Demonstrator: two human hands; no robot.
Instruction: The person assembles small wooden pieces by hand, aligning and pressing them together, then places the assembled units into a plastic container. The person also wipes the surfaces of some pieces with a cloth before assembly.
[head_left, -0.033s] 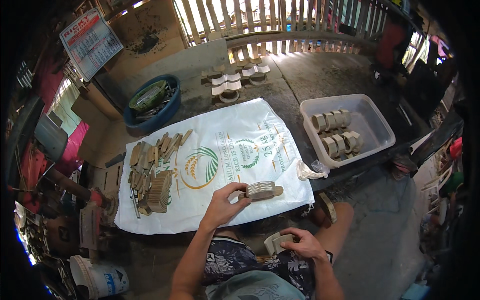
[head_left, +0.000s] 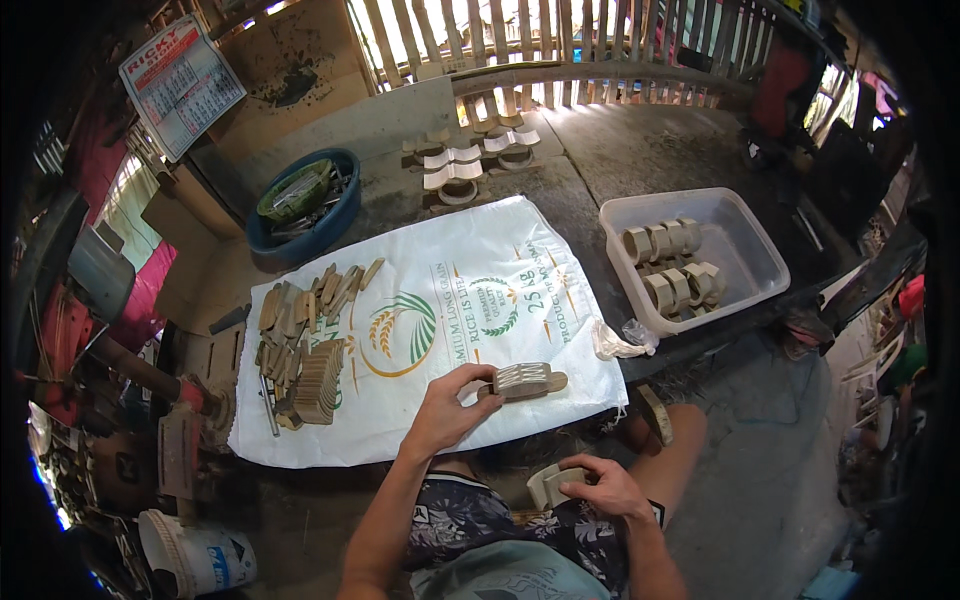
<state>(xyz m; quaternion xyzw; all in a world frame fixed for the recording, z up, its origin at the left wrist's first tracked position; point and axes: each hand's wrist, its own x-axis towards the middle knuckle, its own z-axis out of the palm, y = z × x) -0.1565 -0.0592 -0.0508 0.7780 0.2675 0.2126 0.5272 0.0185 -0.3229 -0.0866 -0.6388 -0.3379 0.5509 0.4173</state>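
Observation:
My left hand (head_left: 452, 408) rests at the near edge of a white woven sack (head_left: 540, 285). Its thumb and fingers pinch the left end of a curved wooden piece (head_left: 522, 380) with a pale zigzag pattern on its upper face; a rounded tip sticks out at the right. Down at my lap, my right hand (head_left: 606, 487) is closed around a pale curved block (head_left: 548, 487), which looks like two pieces side by side. Loose wooden strips (head_left: 305, 305) and a tight row of thin wooden slats (head_left: 322, 382) lie on the sack's left part.
A clear plastic tub (head_left: 755, 255) at the right holds several pale ring-like pieces. White curved pieces (head_left: 452, 176) stand at the back. A blue basin (head_left: 262, 240) holds a green bowl (head_left: 297, 195). A crumpled plastic bag (head_left: 620, 342) lies at the sack's right edge. A white bucket (head_left: 200, 555) stands lower left.

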